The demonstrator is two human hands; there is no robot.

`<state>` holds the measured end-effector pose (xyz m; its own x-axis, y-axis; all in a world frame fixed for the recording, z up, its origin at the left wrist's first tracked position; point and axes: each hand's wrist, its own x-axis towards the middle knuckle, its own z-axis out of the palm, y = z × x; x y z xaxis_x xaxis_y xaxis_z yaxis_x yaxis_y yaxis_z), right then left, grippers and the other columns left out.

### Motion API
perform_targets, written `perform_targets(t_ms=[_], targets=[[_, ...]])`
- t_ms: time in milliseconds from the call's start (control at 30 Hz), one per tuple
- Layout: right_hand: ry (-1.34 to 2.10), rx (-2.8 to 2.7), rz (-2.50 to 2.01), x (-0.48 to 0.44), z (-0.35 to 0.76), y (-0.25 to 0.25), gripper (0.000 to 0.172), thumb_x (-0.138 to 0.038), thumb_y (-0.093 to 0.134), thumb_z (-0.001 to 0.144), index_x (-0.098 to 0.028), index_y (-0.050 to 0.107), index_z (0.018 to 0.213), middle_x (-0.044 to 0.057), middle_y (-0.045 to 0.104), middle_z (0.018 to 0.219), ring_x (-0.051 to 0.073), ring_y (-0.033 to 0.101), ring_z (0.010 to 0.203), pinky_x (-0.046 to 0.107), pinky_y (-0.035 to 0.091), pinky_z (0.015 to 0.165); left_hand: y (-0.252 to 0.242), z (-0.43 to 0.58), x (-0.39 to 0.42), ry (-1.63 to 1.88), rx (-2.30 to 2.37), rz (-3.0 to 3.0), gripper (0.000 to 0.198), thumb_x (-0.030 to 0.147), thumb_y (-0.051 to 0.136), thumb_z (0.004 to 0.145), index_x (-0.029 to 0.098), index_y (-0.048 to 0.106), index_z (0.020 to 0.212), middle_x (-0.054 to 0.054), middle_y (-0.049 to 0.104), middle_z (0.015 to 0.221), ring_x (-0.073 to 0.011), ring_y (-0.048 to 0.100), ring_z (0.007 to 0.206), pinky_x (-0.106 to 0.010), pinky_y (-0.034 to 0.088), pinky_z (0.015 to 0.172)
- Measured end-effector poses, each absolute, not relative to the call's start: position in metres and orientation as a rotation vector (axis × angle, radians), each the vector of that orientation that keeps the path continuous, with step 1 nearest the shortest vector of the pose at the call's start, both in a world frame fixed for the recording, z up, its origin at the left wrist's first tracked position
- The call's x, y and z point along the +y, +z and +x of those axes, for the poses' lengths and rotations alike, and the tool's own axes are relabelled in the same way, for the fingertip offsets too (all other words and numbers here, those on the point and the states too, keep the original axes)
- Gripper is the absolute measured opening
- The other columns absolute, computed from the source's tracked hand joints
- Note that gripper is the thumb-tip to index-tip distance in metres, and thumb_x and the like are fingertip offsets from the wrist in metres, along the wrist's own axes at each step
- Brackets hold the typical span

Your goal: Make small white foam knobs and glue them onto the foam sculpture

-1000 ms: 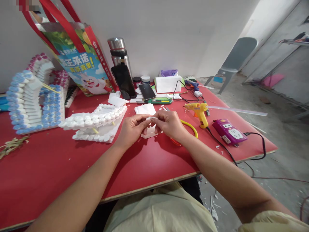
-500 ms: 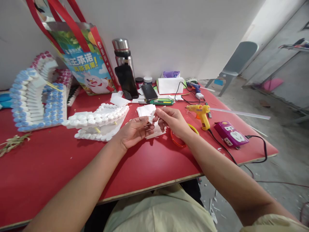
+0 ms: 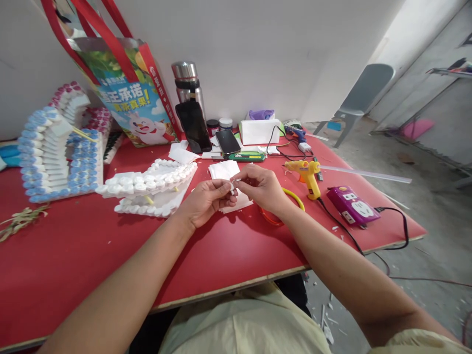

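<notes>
Between the fingertips of both hands is a small white piece (image 3: pixel 232 187), perhaps paper, mostly covered by the fingers. My left hand (image 3: pixel 211 199) pinches it from the left, thumb on top. From the right, my right hand (image 3: pixel 260 186) pinches its upper end between thumb and forefinger. Beneath the hands lie white paper sheets (image 3: pixel 223 169) on the red table (image 3: pixel 236 250). A white two-tiered model (image 3: pixel 147 182), edged with rounded white pieces, stands left of my left hand. A red and yellow ring (image 3: pixel 298 196) lies partly under my right wrist.
A yellow glue gun (image 3: pixel 309 177) and a purple power socket (image 3: pixel 353 205) with cords lie to the right. Phones (image 3: pixel 194 127), a steel flask (image 3: pixel 187 81) and a green cutter (image 3: pixel 245 156) are at the back. A blue-and-white model (image 3: pixel 59 152) and a shopping bag (image 3: pixel 129 98) stand left.
My right fingertips have come down and closer to my left ones. The white strip that stuck up between them is now folded or bent down and mostly hidden.
</notes>
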<state>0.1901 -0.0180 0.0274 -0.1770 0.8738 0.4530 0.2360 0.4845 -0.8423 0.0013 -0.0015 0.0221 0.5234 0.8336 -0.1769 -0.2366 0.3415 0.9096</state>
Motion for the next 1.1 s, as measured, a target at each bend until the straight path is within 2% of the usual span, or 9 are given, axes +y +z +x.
perform_targets(t_ms=[67, 133, 233, 333, 433, 567, 700, 867, 1100], targets=[[0.747, -1.684, -0.93, -0.019, 0.19, 0.031, 0.012, -0.028, 0.069, 0.088, -0.02, 0.073, 0.081, 0.002, 0.064, 0.081, 0.012, 0.057, 0.069, 0.026, 0.047, 0.061, 0.023, 0.002, -0.002, 0.791, 0.728, 1.001, 0.028, 0.038, 0.085, 0.076, 0.013, 0.072, 0.082, -0.004, 0.066, 0.076, -0.0105, 0.061, 0.064, -0.024, 0.054, 0.065], [0.892, -1.578, -0.939, -0.02, 0.19, 0.034, 0.017, -0.035, 0.069, 0.089, -0.018, 0.072, 0.083, 0.001, 0.063, 0.078, 0.01, 0.056, 0.061, 0.025, 0.047, 0.056, 0.024, 0.002, -0.003, 0.844, 0.755, 1.078, 0.029, 0.04, 0.083, 0.078, 0.014, 0.073, 0.087, -0.003, 0.065, 0.075, -0.0112, 0.061, 0.065, -0.025, 0.053, 0.066], [1.209, -1.261, -1.036, -0.016, 0.191, 0.033, 0.037, -0.053, 0.068, 0.089, -0.017, 0.068, 0.088, 0.001, 0.064, 0.075, 0.009, 0.053, 0.048, 0.023, 0.043, 0.043, 0.026, -0.001, -0.005, 0.946, 0.895, 1.433, 0.027, 0.04, 0.076, 0.085, 0.018, 0.074, 0.1, -0.001, 0.067, 0.074, -0.0129, 0.061, 0.067, -0.027, 0.052, 0.07], [1.562, -1.074, -1.11, -0.009, 0.194, 0.028, 0.052, -0.067, 0.063, 0.087, -0.015, 0.064, 0.085, 0.006, 0.069, 0.074, 0.011, 0.058, 0.046, 0.024, 0.045, 0.039, 0.03, -0.003, -0.006, 1.021, 0.991, 1.821, 0.022, 0.037, 0.068, 0.091, 0.02, 0.074, 0.105, -0.004, 0.072, 0.087, -0.0163, 0.065, 0.078, -0.028, 0.051, 0.076], [1.779, -1.077, -1.023, -0.007, 0.195, 0.024, 0.053, -0.067, 0.064, 0.087, -0.014, 0.064, 0.086, 0.01, 0.072, 0.076, 0.012, 0.061, 0.048, 0.024, 0.049, 0.041, 0.034, -0.003, -0.007, 1.072, 0.969, 2.075, 0.018, 0.031, 0.062, 0.095, 0.021, 0.074, 0.103, -0.008, 0.073, 0.1, -0.0195, 0.067, 0.09, -0.03, 0.051, 0.082], [1.727, -1.128, -0.975, -0.009, 0.198, 0.026, 0.043, -0.053, 0.081, 0.078, -0.012, 0.066, 0.082, 0.006, 0.072, 0.075, 0.008, 0.058, 0.047, 0.02, 0.047, 0.042, 0.033, -0.004, -0.006, 1.061, 0.949, 2.218, 0.018, 0.026, 0.058, 0.096, 0.021, 0.073, 0.105, -0.008, 0.073, 0.1, -0.0199, 0.067, 0.091, -0.031, 0.051, 0.082], [1.726, -1.186, -0.991, -0.009, 0.201, 0.027, 0.04, -0.047, 0.087, 0.072, -0.011, 0.069, 0.079, 0.006, 0.072, 0.076, 0.008, 0.058, 0.051, 0.02, 0.046, 0.044, 0.03, -0.005, -0.005, 1.061, 0.916, 2.267, 0.019, 0.027, 0.056, 0.098, 0.021, 0.073, 0.106, -0.007, 0.072, 0.099, -0.0188, 0.067, 0.09, -0.03, 0.05, 0.082], [1.573, -1.305, -1.021, -0.012, 0.199, 0.03, 0.034, -0.042, 0.085, 0.073, -0.011, 0.071, 0.08, 0.004, 0.072, 0.076, 0.007, 0.057, 0.049, 0.02, 0.045, 0.043, 0.032, -0.005, -0.005, 1.043, 0.952, 2.231, 0.018, 0.028, 0.058, 0.097, 0.02, 0.074, 0.103, -0.007, 0.073, 0.099, -0.0189, 0.067, 0.09, -0.03, 0.05, 0.082], [1.266, -1.494, -1.159, -0.016, 0.193, 0.031, 0.026, -0.039, 0.075, 0.081, -0.015, 0.066, 0.076, -0.002, 0.062, 0.055, 0.009, 0.053, 0.044, 0.023, 0.046, 0.044, 0.031, -0.003, -0.007, 1.003, 1.043, 2.006, 0.022, 0.037, 0.065, 0.093, 0.021, 0.077, 0.102, -0.007, 0.075, 0.099, -0.0189, 0.067, 0.084, -0.029, 0.051, 0.078]])
